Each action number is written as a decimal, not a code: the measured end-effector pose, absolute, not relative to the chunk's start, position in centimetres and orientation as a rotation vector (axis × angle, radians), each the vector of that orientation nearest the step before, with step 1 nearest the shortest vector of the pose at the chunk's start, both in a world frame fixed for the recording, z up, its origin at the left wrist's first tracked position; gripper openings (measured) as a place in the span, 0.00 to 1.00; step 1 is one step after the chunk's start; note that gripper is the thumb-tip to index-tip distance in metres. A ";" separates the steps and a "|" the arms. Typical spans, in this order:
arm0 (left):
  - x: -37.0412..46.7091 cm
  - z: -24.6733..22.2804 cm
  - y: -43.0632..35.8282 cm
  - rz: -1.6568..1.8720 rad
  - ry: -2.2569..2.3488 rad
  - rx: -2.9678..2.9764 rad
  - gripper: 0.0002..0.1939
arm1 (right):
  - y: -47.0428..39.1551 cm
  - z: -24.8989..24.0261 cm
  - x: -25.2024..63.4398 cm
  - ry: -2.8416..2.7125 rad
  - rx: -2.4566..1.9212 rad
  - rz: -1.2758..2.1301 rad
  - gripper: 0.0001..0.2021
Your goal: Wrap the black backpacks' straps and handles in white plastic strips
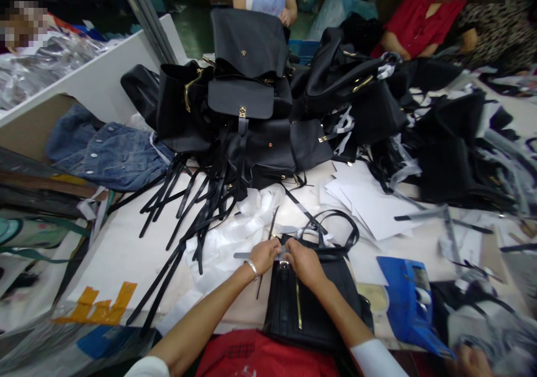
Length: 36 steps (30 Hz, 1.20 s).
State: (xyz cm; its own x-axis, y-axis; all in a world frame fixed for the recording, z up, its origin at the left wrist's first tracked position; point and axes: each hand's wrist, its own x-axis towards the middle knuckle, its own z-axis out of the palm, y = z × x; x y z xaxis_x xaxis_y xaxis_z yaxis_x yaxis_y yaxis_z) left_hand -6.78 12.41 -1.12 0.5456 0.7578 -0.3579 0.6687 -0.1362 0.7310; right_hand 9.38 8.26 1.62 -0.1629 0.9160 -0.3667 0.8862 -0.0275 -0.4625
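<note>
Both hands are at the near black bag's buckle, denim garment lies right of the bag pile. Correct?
Wrong side: the head view shows the denim garment left of the bag pile. Left hand and right hand are at the near black bag's buckle.

The bench (121, 237) is bearing heaped bags (260, 147) toward its far edge, denim (121, 153) by the left edge, orange tape (100, 307) at the near left corner, a zippered bag (319, 315) at the near edge.

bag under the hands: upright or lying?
Lying down: the black handbag has its gold zipper facing up and its handles stretched across the table.
</note>
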 end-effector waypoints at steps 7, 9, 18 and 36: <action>-7.4 0.6 11.1 0.267 1.210 1.952 0.10 | 7.5 3.3 10.9 -2.187 -1.738 0.852 0.23; -7.3 1.7 10.2 0.328 1.181 2.032 0.10 | 7.5 4.1 10.6 -2.259 -1.699 0.905 0.23; -12.1 8.0 7.2 0.237 0.999 2.041 0.26 | 5.4 11.8 8.3 -2.435 -1.428 1.244 0.11; -25.4 9.9 -10.4 -0.335 1.369 1.338 0.14 | 2.6 13.5 11.8 -2.751 -1.111 1.314 0.07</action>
State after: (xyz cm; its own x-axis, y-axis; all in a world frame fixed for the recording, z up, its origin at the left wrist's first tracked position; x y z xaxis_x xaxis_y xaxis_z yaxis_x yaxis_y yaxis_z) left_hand -25.40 -10.37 9.86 0.2825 0.5005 -0.8183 0.8222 0.3132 0.4754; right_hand 11.85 2.56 13.48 -0.7609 0.5374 -0.3638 0.6207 0.4392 -0.6495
